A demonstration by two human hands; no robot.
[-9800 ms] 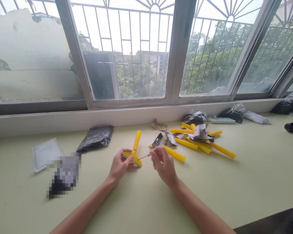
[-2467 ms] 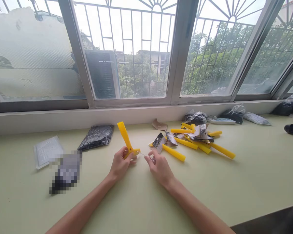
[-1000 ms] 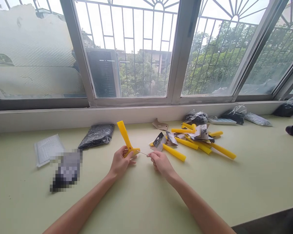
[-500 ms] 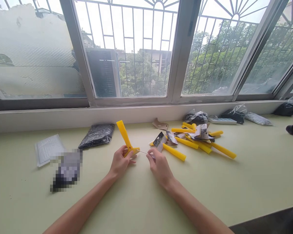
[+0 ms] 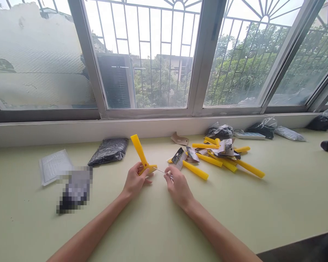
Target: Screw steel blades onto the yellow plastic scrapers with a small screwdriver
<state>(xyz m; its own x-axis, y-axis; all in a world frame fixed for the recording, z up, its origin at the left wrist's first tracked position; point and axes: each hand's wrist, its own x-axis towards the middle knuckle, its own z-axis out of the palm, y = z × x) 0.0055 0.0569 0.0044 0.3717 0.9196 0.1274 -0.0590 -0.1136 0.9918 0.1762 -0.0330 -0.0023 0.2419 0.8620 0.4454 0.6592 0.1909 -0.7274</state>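
My left hand [image 5: 136, 180] is closed around the base of a yellow plastic tool [image 5: 139, 150], whose long flat handle slants up and to the left. A short yellow piece sticks out from its base toward the right. My right hand [image 5: 178, 183] pinches a thin metal rod [image 5: 160, 171] that looks like a slim screwdriver. The rod's tip meets the short yellow piece, or lies very close to it. Fingers hide most of the rod's rear end and the underside of the yellow tool's base.
Right of my hands lies a pile of similar yellow tools [image 5: 195, 170] with card labels [image 5: 178, 157]. A black plastic-wrapped packet [image 5: 108, 151] and a clear packet [image 5: 54, 167] lie to the left. Toward the window are a brown card piece [image 5: 179, 139], dark bags [image 5: 219, 131] and a power strip [image 5: 249, 135].
Hardly anything differs. Both hands keep the same hold and place, and the view has shifted very slightly.
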